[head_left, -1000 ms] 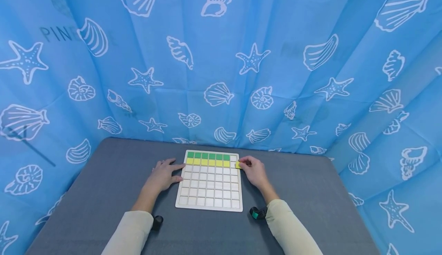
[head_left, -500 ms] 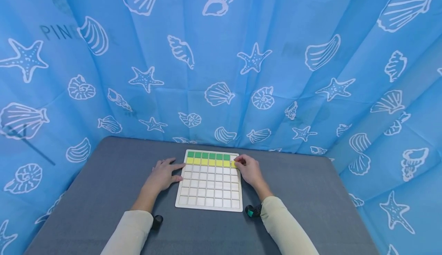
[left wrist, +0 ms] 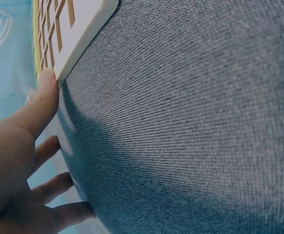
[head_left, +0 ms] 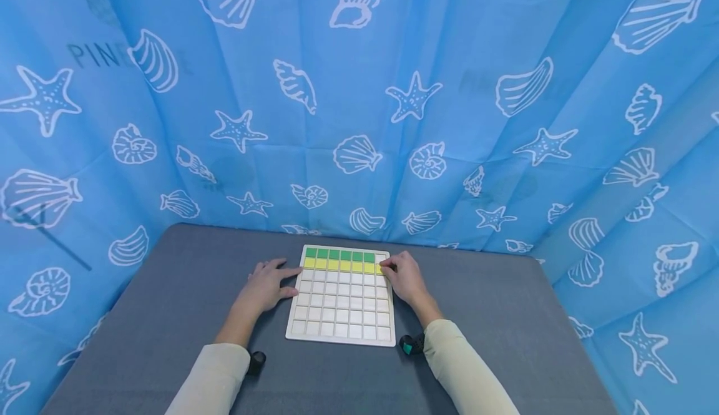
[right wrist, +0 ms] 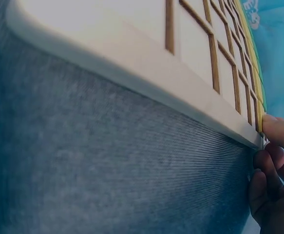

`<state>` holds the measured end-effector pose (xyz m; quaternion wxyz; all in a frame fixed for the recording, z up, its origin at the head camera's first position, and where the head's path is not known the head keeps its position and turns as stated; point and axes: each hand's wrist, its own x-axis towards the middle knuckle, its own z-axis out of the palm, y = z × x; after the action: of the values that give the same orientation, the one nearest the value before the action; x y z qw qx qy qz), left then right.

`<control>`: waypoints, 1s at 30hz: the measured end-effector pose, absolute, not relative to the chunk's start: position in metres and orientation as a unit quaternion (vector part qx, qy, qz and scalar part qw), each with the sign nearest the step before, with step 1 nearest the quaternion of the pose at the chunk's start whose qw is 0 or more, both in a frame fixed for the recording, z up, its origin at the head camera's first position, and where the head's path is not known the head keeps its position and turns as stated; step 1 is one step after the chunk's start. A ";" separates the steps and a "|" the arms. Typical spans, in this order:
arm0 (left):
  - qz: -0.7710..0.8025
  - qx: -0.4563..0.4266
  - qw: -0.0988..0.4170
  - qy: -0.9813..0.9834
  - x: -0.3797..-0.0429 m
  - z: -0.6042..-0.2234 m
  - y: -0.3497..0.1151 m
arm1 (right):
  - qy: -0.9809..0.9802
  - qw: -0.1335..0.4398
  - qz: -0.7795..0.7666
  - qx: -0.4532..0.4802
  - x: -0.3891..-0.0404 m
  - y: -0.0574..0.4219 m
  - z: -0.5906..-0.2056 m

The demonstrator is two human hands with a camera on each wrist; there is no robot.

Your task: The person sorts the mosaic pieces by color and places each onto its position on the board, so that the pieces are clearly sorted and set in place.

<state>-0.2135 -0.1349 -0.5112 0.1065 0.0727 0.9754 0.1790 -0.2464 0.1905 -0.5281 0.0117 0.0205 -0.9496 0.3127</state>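
Note:
A white gridded board [head_left: 339, 341] lies flat on the table. Green square tiles [head_left: 345, 255] fill its far row except the rightmost cell, which is white. Below them runs a row of yellow tiles [head_left: 345, 266]. My right hand [head_left: 405, 278] pinches a yellow tile [head_left: 380, 269] at that row's right end, partly hidden by the fingertips; in the right wrist view the thumb [right wrist: 274, 129] lies on its edge. My left hand [head_left: 265, 287] rests at the board's left side, fingers spread, thumb and index finger touching the rim.
Nearer cells [head_left: 342, 302] of the board are white. The grey cloth-covered table [head_left: 489, 315] extends on both sides. A blue curtain [head_left: 348, 90] with white shells and starfish hangs behind and beside it. Dark wrist cameras [head_left: 411, 344] sit below each hand.
My right hand has moved left with the yellow tile, from beyond the board's right rim into the last cell of the yellow row. The left hand has stayed still.

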 end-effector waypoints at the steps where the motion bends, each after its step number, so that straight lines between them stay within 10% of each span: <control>1: 0.179 0.073 0.106 0.975 -0.214 -0.512 -0.135 | -0.951 0.012 0.308 0.022 -0.246 0.190 -0.528; 20: 0.171 0.043 0.101 0.979 -0.218 -0.507 -0.130 | -0.974 0.027 0.209 0.085 -0.232 0.192 -0.517; 30: 0.165 0.053 -0.032 0.984 -0.234 -0.487 -0.128 | -0.972 0.134 0.151 0.118 -0.229 0.194 -0.498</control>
<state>-0.2345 -0.1279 -0.4873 -0.0325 0.0533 0.9842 0.1655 -0.2293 0.1936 -0.4981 0.1342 0.1180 -0.9722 0.1514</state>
